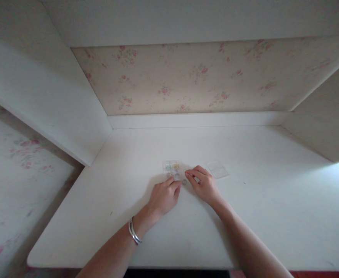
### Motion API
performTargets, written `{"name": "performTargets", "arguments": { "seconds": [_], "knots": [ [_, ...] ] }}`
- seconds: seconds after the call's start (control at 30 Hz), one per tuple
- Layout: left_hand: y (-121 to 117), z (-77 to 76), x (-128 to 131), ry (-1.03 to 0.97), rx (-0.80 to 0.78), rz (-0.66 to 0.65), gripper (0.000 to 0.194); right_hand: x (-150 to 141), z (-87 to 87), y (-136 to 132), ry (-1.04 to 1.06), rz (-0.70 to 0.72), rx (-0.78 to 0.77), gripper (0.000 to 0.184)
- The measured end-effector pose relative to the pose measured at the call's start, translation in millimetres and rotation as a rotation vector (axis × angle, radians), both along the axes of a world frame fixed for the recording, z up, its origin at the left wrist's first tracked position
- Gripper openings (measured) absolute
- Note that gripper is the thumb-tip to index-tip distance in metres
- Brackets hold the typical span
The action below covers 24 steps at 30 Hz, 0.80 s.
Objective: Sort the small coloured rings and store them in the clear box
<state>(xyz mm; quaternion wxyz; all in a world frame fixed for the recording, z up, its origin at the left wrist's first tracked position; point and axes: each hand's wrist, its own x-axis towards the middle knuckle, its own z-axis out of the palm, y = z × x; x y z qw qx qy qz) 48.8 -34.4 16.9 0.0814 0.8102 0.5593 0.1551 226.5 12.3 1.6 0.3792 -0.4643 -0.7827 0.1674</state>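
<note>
A small clear compartment case (pixel 167 166) lies on the white table, with tiny coloured pieces showing inside it, yellow and green among them. My left hand (pixel 164 196) is closed at its near edge, its curled fingertips resting on the case and hiding the near corner. Just right of those fingers sits a small round greyish piece (pixel 184 182), apart from the case. Over it on the right, my right hand (pixel 205 186) has thumb and index finger pinched together; whatever lies between them is too small to make out.
Behind my right hand a flat, clear, square lid-like piece (pixel 218 170) lies on the table (pixel 273 216). A low white ledge (pixel 198 120) and a floral-papered wall close off the back. White panels (pixel 56 88) rise at both sides. Small dark marks dot the tabletop.
</note>
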Motion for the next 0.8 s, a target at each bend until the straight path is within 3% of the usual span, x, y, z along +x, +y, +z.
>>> {"name": "performTargets", "arguments": {
  "seconds": [0.23,0.5,0.8],
  "knots": [
    [-4,0.7,1,0.028,-0.024,-0.035,0.025,-15,-4.3,6,-0.119,0.013,0.065,0.025],
    [-2,-1.9,4,0.006,-0.018,-0.053,0.028,6,-5.1,4,0.018,-0.113,0.031,0.024],
    [4,0.1,17,0.065,-0.016,-0.076,0.026,9,-6.2,4,-0.069,-0.111,0.041,0.022]
  ]
}}
